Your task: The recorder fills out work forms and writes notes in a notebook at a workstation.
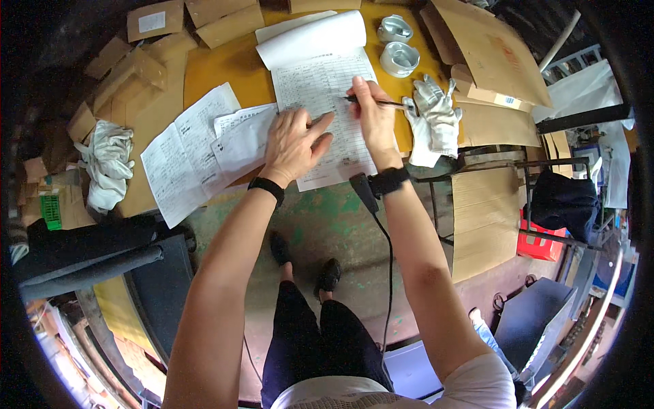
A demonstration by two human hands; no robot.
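My right hand [376,126] grips a dark pen [394,104] between thumb and fingers. It rests over the right side of a printed form [310,76] with handwritten entries, whose upper pages are rolled back [319,37] at the far end. On the form's left side lies my left hand [294,144], index finger and thumb stretched out, the other fingers partly bent. Left of that hand, loose written sheets [185,150] and a smaller folded slip [242,143] overlap. Two silvery metal parts like engine pistons [400,60] stand just beyond the form's right edge.
White work gloves [434,119] lie right of my right hand, and another white bundle [109,163] sits at the left. Cardboard boxes [133,78] line the table's left and far sides. A big open carton [490,51] stands at the right, above a red crate [541,244].
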